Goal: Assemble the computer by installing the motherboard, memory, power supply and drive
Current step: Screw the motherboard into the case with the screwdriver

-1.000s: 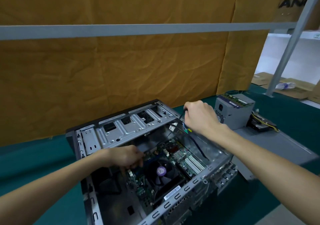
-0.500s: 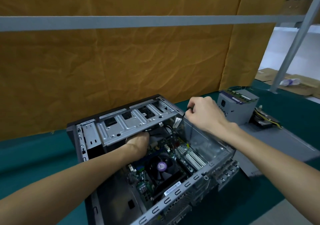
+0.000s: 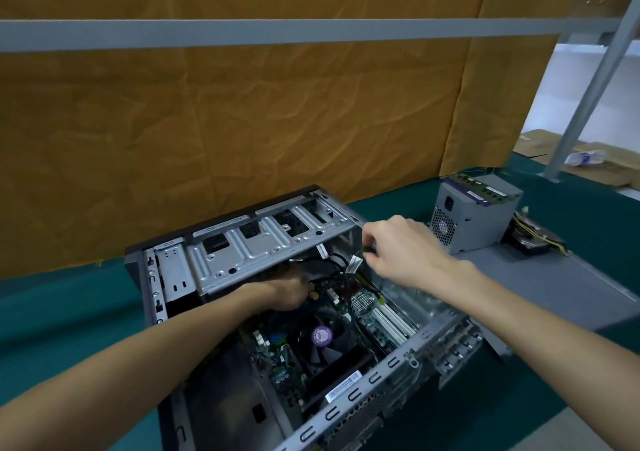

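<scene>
An open grey computer case [image 3: 263, 249] lies on its side on the green table. Inside it sits the motherboard [image 3: 367, 308] with a black CPU fan [image 3: 322, 336]. My left hand [image 3: 287, 291] reaches under the drive cage to the board's far edge; its fingers are hidden. My right hand [image 3: 398, 253] is above the case's far right corner and pinches a thin black cable [image 3: 369, 250] with a white tag. The grey power supply [image 3: 474, 215] stands outside the case at the right, with memory sticks [image 3: 481, 187] on top. A drive [image 3: 530, 239] lies behind it.
A grey case side panel [image 3: 554, 284] lies flat to the right of the case. Brown cardboard forms a wall behind the table, with a grey metal rail [image 3: 277, 33] across it and a slanted post [image 3: 588, 86] at the right.
My left hand has moved deeper into the case, under the drive cage. My right hand has kept hold of the cable near the case's far corner and shifted a little right.
</scene>
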